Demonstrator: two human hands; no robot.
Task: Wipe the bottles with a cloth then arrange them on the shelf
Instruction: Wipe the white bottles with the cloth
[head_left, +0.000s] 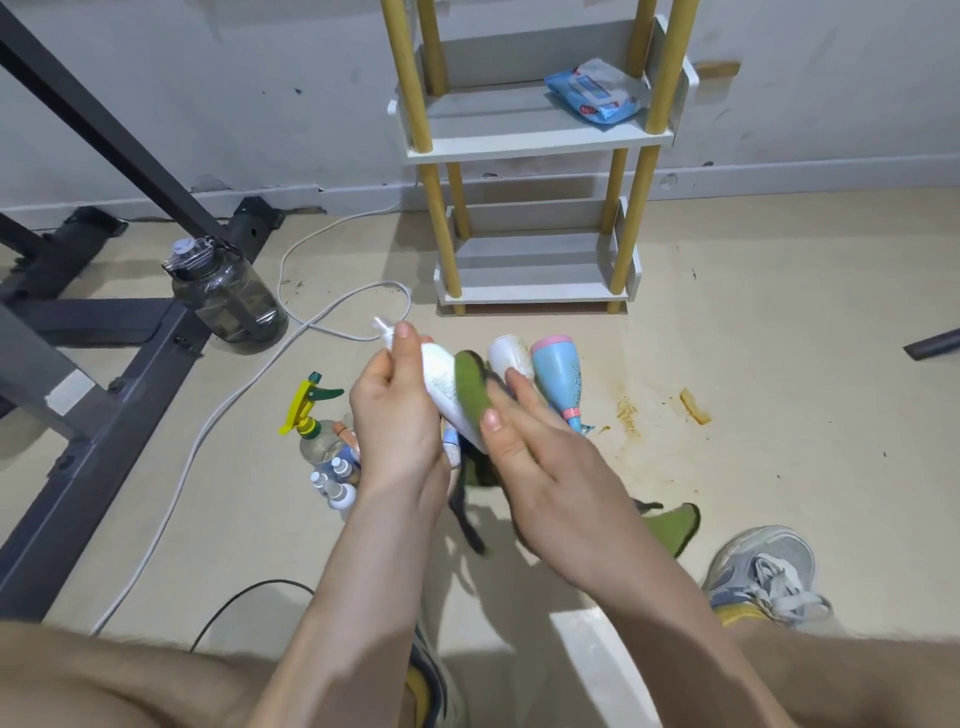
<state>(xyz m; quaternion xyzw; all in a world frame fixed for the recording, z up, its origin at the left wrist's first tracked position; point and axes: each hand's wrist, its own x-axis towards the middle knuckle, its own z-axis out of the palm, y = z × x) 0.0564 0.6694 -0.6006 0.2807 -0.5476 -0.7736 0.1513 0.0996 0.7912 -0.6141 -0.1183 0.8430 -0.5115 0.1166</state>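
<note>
My left hand (395, 410) grips a white bottle (441, 382) near its nozzle end and holds it tilted above the floor. My right hand (535, 457) presses a green cloth (472, 387) around the bottle's body; the rest of the cloth hangs down to the floor at the right. On the floor behind lie a white bottle (511, 353) and a blue bottle with a pink cap (558, 374). Left of my hands stand a spray bottle with a yellow trigger (311, 415) and several small white-capped bottles (335, 480). The white shelf with yellow posts (535, 140) stands against the wall.
A blue wipes pack (597, 93) lies on the upper shelf board. A large dark water jug (228, 291) and a black metal frame (104, 332) are at the left. White and black cables cross the floor. My shoe (769, 571) is at the lower right.
</note>
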